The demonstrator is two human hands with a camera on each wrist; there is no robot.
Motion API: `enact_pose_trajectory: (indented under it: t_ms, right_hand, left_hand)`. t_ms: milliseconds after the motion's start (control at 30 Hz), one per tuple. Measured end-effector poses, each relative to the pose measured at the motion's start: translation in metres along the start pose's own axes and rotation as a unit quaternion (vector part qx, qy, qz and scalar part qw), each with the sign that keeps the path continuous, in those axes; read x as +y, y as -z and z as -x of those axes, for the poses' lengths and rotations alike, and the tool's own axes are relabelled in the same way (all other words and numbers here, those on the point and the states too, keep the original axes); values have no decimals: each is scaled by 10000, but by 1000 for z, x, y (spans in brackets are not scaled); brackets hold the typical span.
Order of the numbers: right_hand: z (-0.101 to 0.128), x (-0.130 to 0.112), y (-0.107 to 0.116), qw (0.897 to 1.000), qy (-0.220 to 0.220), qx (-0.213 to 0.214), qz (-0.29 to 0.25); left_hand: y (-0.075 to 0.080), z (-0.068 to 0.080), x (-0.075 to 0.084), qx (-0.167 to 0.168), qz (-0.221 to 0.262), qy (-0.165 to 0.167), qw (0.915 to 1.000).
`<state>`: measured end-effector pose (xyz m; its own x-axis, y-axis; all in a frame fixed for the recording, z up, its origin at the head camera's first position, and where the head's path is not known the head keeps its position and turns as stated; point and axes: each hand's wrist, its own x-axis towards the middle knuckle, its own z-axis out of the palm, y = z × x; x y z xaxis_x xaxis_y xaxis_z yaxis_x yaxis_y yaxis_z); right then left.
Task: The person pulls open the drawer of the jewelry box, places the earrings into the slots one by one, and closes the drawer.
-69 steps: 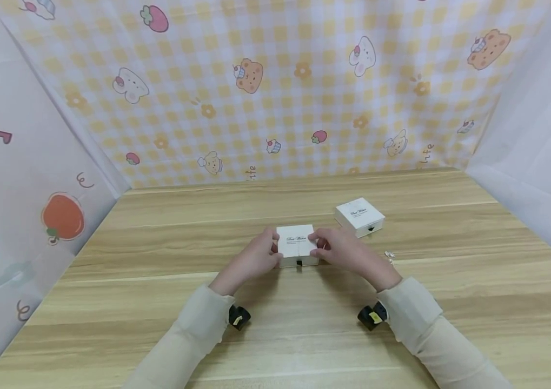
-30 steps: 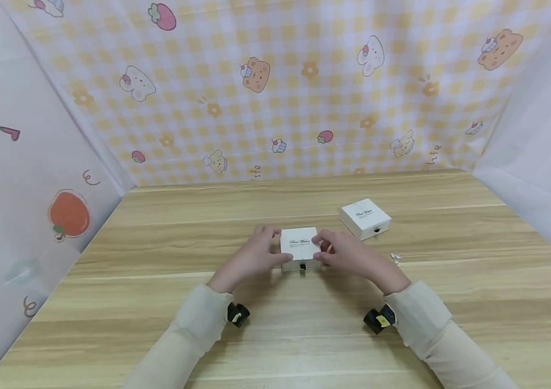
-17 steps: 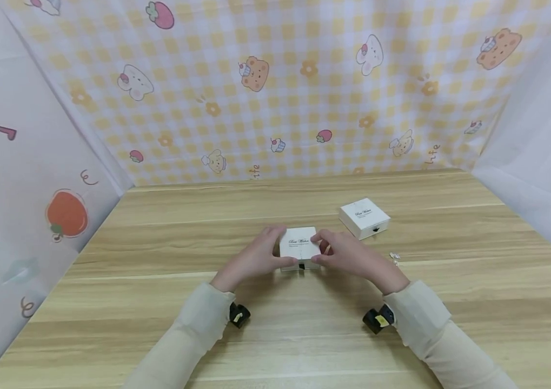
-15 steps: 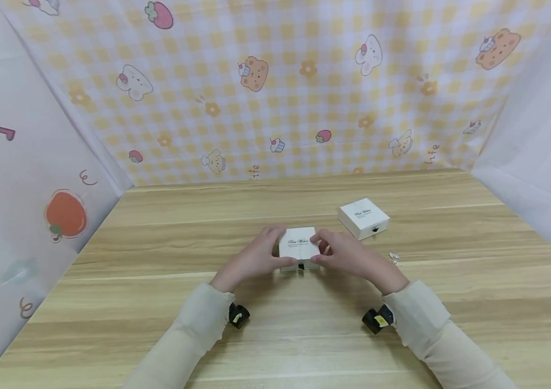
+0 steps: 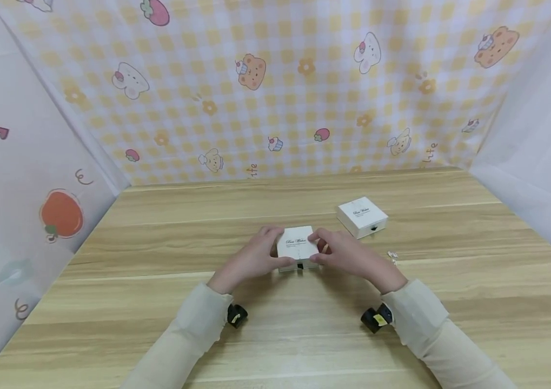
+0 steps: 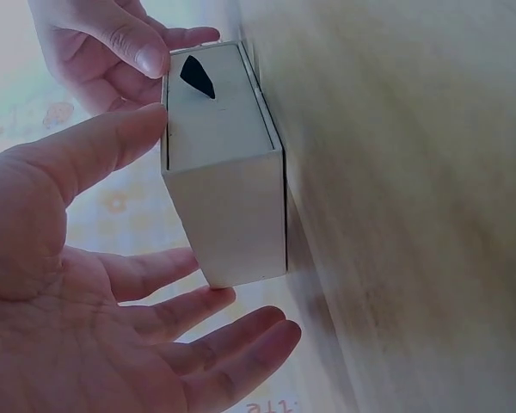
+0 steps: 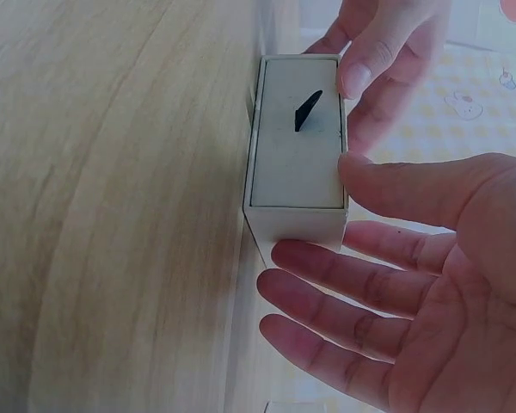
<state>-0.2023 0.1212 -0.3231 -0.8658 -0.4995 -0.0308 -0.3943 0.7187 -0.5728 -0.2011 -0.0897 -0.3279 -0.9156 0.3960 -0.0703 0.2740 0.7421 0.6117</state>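
A small white box (image 5: 297, 247) with black script on its lid lies flat on the wooden table (image 5: 158, 302). My left hand (image 5: 275, 249) holds its left side and my right hand (image 5: 321, 248) its right side. In the left wrist view the left thumb (image 6: 103, 151) touches the front edge of the box (image 6: 228, 198) and the fingers (image 6: 181, 305) reach round its far side. The right thumb (image 7: 413, 194) and fingers (image 7: 327, 275) do the same on the box (image 7: 297, 155) in the right wrist view. A black pull tab (image 7: 308, 110) sticks out of its front face.
A second white box (image 5: 362, 216) of the same kind lies behind and to the right. Small shiny bits (image 5: 392, 256) lie on the table right of my right hand. Patterned cloth walls (image 5: 275, 86) close in the back and both sides.
Both hands have stayed on the box, which has hardly moved. The thumbs have crept a little toward its front edge.
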Motion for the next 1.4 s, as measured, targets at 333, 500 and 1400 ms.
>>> enact_pose_trajectory:
  t_ms: [333,500,1400]
  right_hand:
    - [0,3,0,10000,-34,0,-62]
    - [0,3,1,10000,-45,33,-47]
    - [-3,0,0,9982,-413,268,346]
  left_hand:
    - [-1,1,2,25,-199,48,9998]
    - [-1,2,3,58,-330,101,9994]
    - [14,17,12,-124,-774,411,9961]
